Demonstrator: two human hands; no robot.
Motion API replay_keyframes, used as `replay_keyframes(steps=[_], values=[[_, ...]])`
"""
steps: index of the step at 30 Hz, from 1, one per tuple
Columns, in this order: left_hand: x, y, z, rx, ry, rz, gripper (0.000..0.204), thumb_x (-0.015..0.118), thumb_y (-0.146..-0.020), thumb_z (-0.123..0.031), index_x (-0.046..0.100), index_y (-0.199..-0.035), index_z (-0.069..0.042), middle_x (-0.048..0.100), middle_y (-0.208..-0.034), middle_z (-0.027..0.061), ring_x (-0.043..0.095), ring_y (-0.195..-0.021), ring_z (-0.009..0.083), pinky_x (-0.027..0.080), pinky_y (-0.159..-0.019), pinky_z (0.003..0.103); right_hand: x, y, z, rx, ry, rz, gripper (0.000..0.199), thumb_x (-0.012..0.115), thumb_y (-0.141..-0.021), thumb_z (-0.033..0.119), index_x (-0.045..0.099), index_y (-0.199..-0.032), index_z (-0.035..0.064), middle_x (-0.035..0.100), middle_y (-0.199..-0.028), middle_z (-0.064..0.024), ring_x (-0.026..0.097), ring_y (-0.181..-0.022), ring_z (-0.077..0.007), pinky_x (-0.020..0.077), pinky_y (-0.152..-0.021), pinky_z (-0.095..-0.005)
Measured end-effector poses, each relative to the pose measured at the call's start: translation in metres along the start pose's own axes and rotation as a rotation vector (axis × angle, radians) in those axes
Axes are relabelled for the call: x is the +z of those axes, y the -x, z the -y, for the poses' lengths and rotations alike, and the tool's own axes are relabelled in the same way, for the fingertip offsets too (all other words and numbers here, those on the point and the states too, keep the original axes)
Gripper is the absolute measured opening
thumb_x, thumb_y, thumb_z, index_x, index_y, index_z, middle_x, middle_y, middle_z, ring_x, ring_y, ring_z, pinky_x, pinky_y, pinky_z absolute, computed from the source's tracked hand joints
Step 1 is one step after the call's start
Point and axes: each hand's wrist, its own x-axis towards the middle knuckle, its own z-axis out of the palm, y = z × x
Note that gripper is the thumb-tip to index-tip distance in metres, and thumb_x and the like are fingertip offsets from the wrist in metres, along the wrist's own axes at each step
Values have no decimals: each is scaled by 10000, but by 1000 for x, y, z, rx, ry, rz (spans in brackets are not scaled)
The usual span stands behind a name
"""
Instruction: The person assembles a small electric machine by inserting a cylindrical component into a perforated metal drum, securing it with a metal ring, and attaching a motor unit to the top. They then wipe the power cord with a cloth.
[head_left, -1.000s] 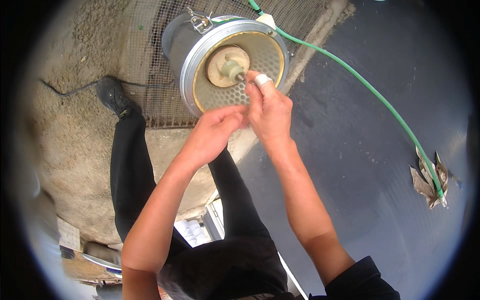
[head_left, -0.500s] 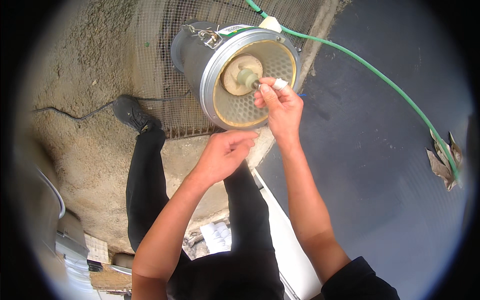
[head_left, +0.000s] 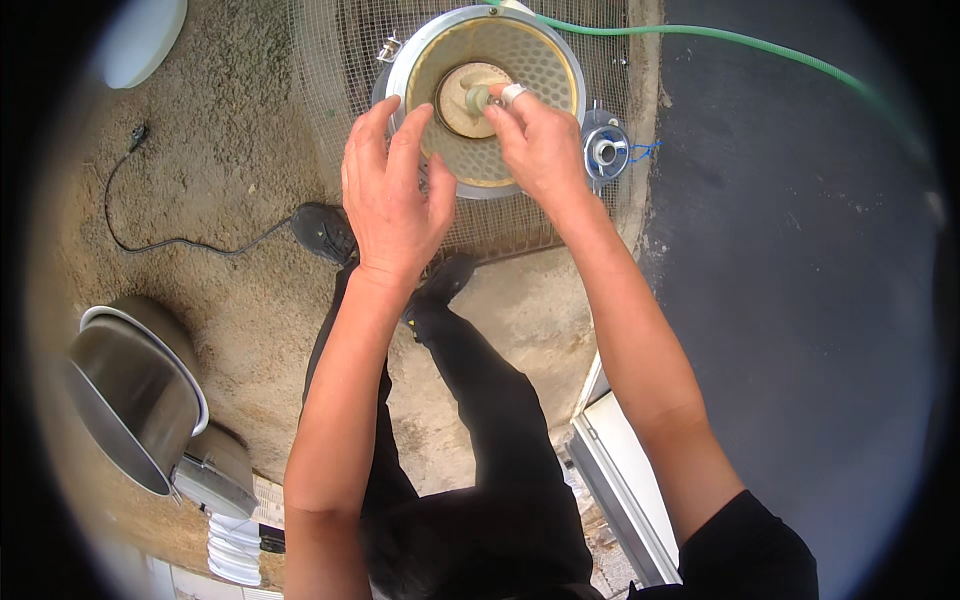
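Note:
A grey round drum stands upright at the top of the view, its mouth facing me. Its inner wall is covered in round dimples, and a pale round disc sits at the bottom. My right hand reaches over the near rim, thumb and fingers pinching a pale green knob-like piece above the disc. White wrapping circles one of its fingers. My left hand is over the drum's left rim with fingers spread, holding nothing; whether it touches the rim cannot be told.
Wire mesh lies under the drum. A metal spout with a blue tie sticks out at its right. Other things around are a green hose, a black cable, large metal bowls and a white round object.
My left hand has risen from below the drum to its left rim, and its fingers have spread. The drum now stands more upright in view. My right hand still pinches the green piece, now deeper inside.

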Motion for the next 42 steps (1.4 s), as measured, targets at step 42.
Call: replay_keyframes(steps=[42], values=[[53, -39, 33, 228, -194, 90, 423, 705, -843, -264, 682, -1170, 4, 387, -1585, 291, 389, -1451, 435, 436, -1145, 514, 9, 1, -5, 21, -67, -100, 274, 609, -1031, 169, 726, -1240, 37, 733, -907, -87, 674, -782, -164, 552, -775, -339]])
